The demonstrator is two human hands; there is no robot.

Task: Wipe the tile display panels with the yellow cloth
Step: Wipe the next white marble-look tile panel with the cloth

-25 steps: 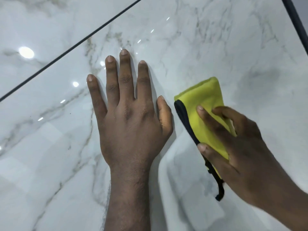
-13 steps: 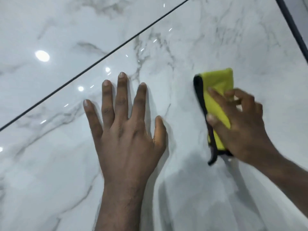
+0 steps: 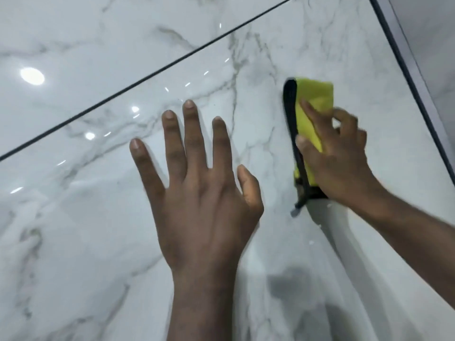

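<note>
We have the big white marble tile panel [image 3: 98, 242] filling the view, glossy with grey veins, and a second panel [image 3: 86, 33] just like it sits above and to the left, split from the first by a thin black seam [image 3: 157, 71]. Down the right side runs a dark frame edge [image 3: 405, 70]. Front and centre is the left hand [image 3: 206, 207], back toward us, fingers straight and spread wide, thumb out to the side, laid against the big panel; whether the palm itself touches, we cannot tell. Off to the right, the right hand [image 3: 339, 166], a bit blurred, grips the yellow cloth [image 3: 317, 92], thumb and forefinger stretched along its face and the other fingers curled over it. The cloth is folded and held against the big panel near the upper right corner, well apart from the left hand. Its black trim [image 3: 291, 124] runs down the left edge, with a loose end hanging below. Small bright light reflections [image 3: 32, 76] dot both panels.
</note>
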